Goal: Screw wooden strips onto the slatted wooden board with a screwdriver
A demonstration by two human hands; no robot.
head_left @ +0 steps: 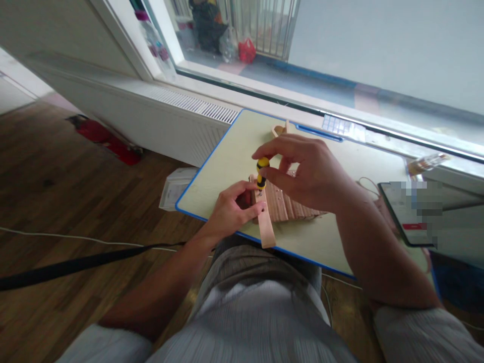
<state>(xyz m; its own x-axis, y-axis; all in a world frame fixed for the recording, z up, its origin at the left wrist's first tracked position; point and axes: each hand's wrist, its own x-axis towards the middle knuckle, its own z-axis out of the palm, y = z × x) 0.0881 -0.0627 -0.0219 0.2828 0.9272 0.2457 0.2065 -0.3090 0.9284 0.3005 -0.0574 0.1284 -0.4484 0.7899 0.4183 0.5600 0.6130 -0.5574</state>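
Head view (266, 229) shows the right hand (308, 164) pinching a screwdriver (262, 164), the left hand (234, 206) pinching a wooden strip (267, 234) toward twelve o'clock — likely light, stiff, best held by its edges.

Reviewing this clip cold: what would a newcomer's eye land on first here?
Probably the yellow-and-black screwdriver near the middle, in the right hand, upright over a pale wooden strip that the left hand holds at the table's near edge. Next come two red spots: what looks like a fire extinguisher at left by the radiator, and a bag beyond the window glass.
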